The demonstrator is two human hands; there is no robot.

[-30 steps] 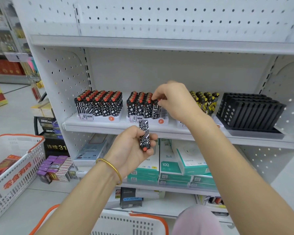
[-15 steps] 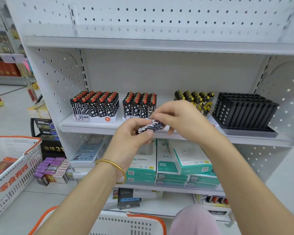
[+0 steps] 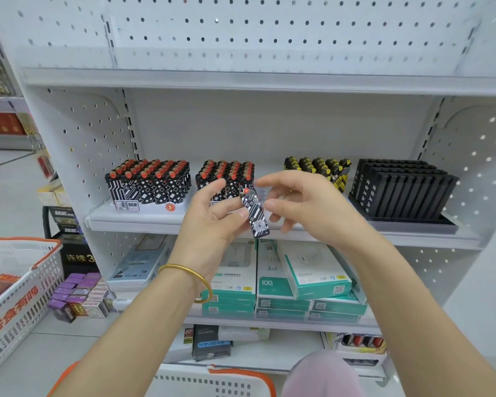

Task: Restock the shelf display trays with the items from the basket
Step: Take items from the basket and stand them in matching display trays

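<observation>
Placing was in hand: the left hand (image 3: 212,224) had its grip clamped on a black-and-white patterned, red-capped lighter (image 3: 255,216), upright just in front of the middle block of red-topped shelf lighters (image 3: 225,171) — the right hand (image 3: 309,209), grip apart beside it, likely had to slot it in.

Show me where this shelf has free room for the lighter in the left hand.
There is a bare gap between the middle red-capped lighters and the yellow lighters, partly hidden from view. A narrow bare strip runs along the shelf front. The left tray looks packed full.
</observation>
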